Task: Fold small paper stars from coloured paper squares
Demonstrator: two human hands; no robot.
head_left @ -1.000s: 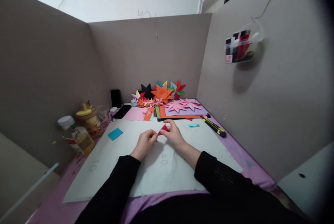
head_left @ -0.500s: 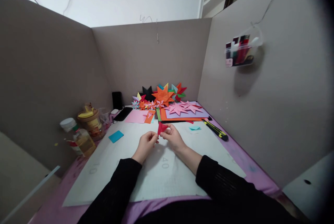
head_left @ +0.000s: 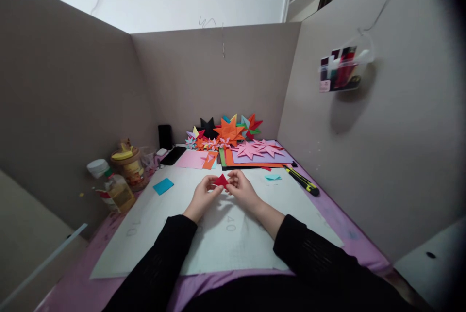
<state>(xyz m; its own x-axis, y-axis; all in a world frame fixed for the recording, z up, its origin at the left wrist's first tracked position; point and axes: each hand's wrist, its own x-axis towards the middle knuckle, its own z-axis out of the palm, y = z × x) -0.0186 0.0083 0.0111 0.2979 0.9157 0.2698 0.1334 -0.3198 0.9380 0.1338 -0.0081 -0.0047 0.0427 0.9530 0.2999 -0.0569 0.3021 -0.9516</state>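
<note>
A small folded piece of red paper (head_left: 222, 181) is pinched between the fingers of the left hand (head_left: 200, 198) and right hand (head_left: 246, 192), above a large white sheet (head_left: 122, 249). Left of the fingers, a flat blue paper rectangle (head_left: 163, 186) is laid; to their right, a small folded turquoise paper (head_left: 273, 177) and, farther out, a yellow-and-black utility knife (head_left: 303, 181) are placed. Beyond them, pink folded-paper stars (head_left: 248, 149) are seen.

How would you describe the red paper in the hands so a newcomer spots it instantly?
Find the big white sheet on the purple cloth. Over its far half, the left hand and right hand hold a small folded red paper. Unlike the blue paper and teal paper lying on the sheet, it is red and in hand.
</note>
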